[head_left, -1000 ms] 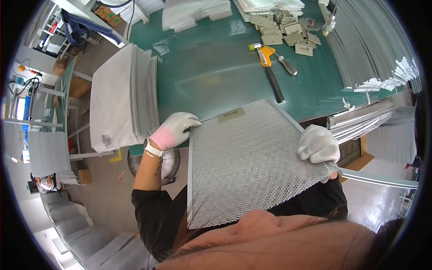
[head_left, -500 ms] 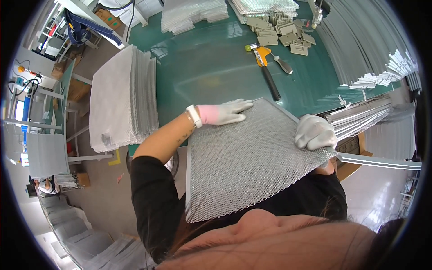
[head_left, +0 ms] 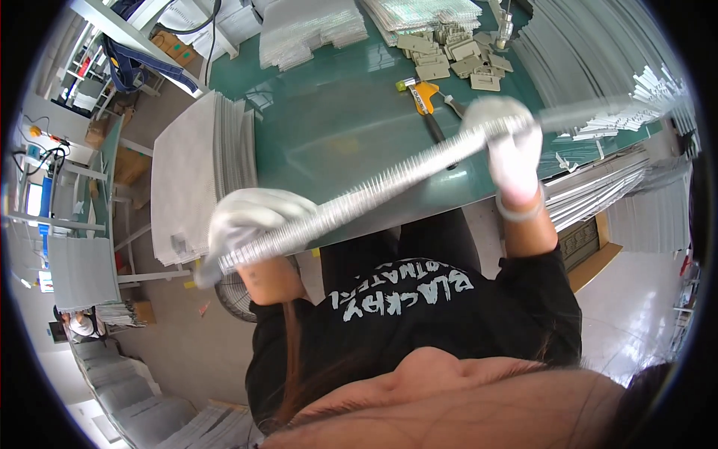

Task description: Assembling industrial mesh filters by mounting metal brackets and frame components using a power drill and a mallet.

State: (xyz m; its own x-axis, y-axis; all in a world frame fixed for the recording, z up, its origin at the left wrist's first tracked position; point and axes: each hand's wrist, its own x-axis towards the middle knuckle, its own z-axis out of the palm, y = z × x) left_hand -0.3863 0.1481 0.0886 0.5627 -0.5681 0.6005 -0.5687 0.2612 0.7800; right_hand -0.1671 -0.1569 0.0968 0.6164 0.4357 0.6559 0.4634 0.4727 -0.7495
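Note:
A silver metal mesh panel (head_left: 374,188) is held up nearly edge-on in front of me, blurred, sloping from lower left to upper right. My left hand (head_left: 258,213), in a white glove, is closed on its lower left end. At the upper right end my right hand (head_left: 516,146), gloved too, grips the panel. A pale blurred strip (head_left: 583,114), apparently a frame rail, extends rightward past that hand; whether it is attached to the panel I cannot tell. Behind the panel, a hammer (head_left: 426,112) with a black grip lies partly hidden on the green table (head_left: 321,127), beside an orange-handled tool (head_left: 428,93).
A stack of mesh panels (head_left: 198,172) stands at the table's left. Small beige plates (head_left: 449,56) lie heaped at the back, near more stacked sheets (head_left: 314,30). Long grey strips (head_left: 591,60) fill the right side. A fan (head_left: 236,299) stands on the floor.
The mesh panel has been lifted and turned from lying broad face up to nearly edge-on. My left hand moved from its far edge to the lower left end; my right hand rose.

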